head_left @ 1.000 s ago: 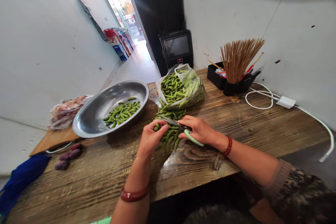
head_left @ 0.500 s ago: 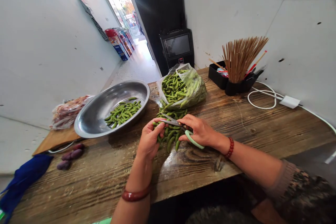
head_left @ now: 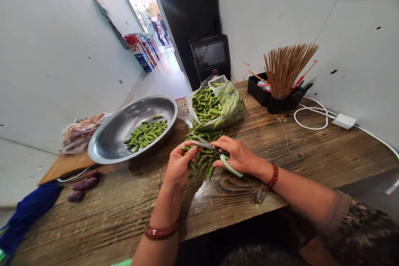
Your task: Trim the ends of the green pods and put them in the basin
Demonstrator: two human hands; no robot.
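My left hand (head_left: 180, 165) is closed on a green edamame pod (head_left: 186, 148), whose tip shows between thumb and fingers. In my right hand (head_left: 236, 156) are scissors (head_left: 227, 163) with pale green handles; their blades are parted and point left, close to the left fingertips. Beneath both hands lies a loose pile of edamame pods (head_left: 204, 162) on the wooden table. Just behind the pile, a clear plastic bag (head_left: 232, 112) full of pods stands with its mouth facing me. To the left, a steel basin (head_left: 109, 137) contains more pods (head_left: 146, 134).
Dark red, plum-like fruits (head_left: 85, 183) and a blue cloth (head_left: 34, 205) lie at the left. A bagged reddish item (head_left: 82, 133) rests on a wooden board (head_left: 64, 167). Bamboo skewers (head_left: 286, 70) stand in a black holder (head_left: 277, 104) beside a white cable (head_left: 307, 124). People (head_left: 160, 29) are outside the doorway.
My left hand has shifted very slightly to the right with the pod. My right hand and the scissors are almost unmoved. Figures have come into view outside the doorway.
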